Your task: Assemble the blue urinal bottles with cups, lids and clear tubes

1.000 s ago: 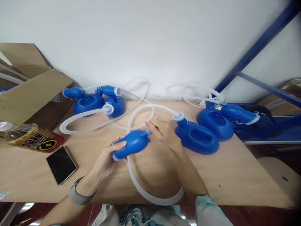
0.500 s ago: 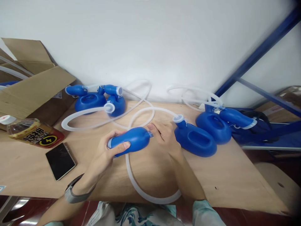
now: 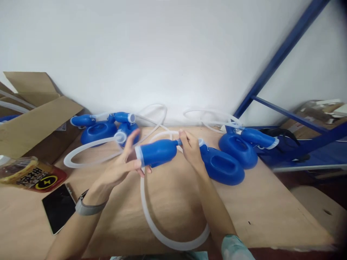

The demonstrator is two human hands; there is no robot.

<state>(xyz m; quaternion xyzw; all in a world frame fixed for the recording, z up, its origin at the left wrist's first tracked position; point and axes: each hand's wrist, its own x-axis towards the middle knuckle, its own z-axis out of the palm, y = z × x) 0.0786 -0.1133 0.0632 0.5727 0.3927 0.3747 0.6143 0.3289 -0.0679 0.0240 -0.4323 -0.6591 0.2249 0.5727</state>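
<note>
A blue plastic urinal funnel (image 3: 159,152) with a whitish rim lies level in the air above the table. My right hand (image 3: 191,147) pinches its narrow neck at the right end. My left hand (image 3: 123,164) is at the rimmed end, fingers spread, with the thumb against the rim and some fingertips below it. A translucent hose (image 3: 148,209) curves under the funnel and passes behind my right forearm. Just right of my right hand lies a blue urinal bottle (image 3: 223,166) with a hose at its capped mouth.
Another blue bottle (image 3: 240,150) with a funnel (image 3: 258,138) stands at the right. More bottles (image 3: 99,131) and hoses sit at the back left. A cardboard box (image 3: 40,122), a drink bottle (image 3: 32,175) and a phone (image 3: 59,207) are on the left. A blue metal frame (image 3: 276,57) rises at right.
My left hand has loosened from around the funnel's body and spread its fingers at the rim. The funnel has turned more level. The view has tilted upward, with its left part shifted.
</note>
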